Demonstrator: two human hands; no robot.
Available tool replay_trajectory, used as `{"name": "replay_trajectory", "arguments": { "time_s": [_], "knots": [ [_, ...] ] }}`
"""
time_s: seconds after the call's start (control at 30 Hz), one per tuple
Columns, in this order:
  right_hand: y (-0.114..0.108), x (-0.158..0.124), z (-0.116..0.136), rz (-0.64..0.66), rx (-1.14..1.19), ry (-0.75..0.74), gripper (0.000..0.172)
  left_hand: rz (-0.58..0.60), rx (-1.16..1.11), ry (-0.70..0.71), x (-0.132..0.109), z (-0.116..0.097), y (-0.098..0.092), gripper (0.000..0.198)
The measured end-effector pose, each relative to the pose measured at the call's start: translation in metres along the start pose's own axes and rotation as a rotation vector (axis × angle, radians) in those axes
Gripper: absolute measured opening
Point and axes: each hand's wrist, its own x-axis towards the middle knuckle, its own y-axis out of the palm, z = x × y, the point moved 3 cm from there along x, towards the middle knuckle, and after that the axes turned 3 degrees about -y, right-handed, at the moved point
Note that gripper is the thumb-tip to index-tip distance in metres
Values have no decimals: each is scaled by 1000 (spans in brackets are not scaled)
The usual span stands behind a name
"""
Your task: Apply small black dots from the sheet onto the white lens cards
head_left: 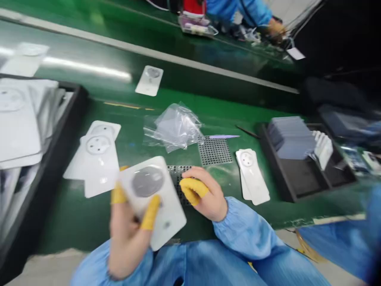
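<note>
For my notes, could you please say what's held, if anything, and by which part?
The left hand holds a white panel by its left edge, thumb on top; the right hand, nothing visible.

A green bench [235, 111] runs right across from me. A black tray [80, 97] sits at the frame's left edge, overlapping white plates [101, 169] just beside it. 1 lone plate [150, 81] lies upper centre, above some crumpled clear bags [178, 123]. Right of centre there's a holed mat [214, 151], with a 2nd mat [175, 174] partly hidden nearby. Farther right lie 2 overlapping plates [254, 178] and a divided black box [306, 174].
</note>
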Motion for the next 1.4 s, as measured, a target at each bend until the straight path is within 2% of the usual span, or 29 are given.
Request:
{"name": "replay_trajectory", "arguments": {
  "time_s": [0.03, 0.1, 0.2, 0.33, 0.43, 0.63, 0.77, 0.93, 1.13, 1.3, 1.4],
  "knots": [
    [-4, 3, 3, -1, 3, 6, 29, 42, -41, -67, 0, 4, 7, 60],
    [-8, 8, 9, 40, -8, -1, 35, 110, -133, -123, -2, 10, 22, 60],
    [-11, 9, 19, 86, -80, -84, 37, 169, -202, -95, -7, 12, 32, 50],
    [-10, 4, 25, 140, -201, -181, 33, 156, -214, -16, -12, 11, 27, 51],
    [-9, 0, 27, 179, -227, -191, 29, 142, -208, 25, -12, 11, 24, 58],
    [-9, 0, 28, 206, -266, -184, 28, 207, -145, 88, -12, 13, 24, 71],
    [-11, 1, 28, 230, -278, -208, 26, 250, -129, 88, -13, 15, 25, 73],
    [-12, 0, 29, 247, -271, -179, 29, 189, -53, 69, -15, 16, 23, 72],
    [-4, -5, 28, 344, -90, -127, 40, 178, -48, 44, -16, 20, 23, 85],
    [-8, -10, 16, 242, 177, -62, 45, 217, -213, -34, -14, 18, 26, 73],
    [-7, -14, 10, 145, 291, 135, 49, 206, -394, -162, -10, 14, 26, 58]
  ]
}}
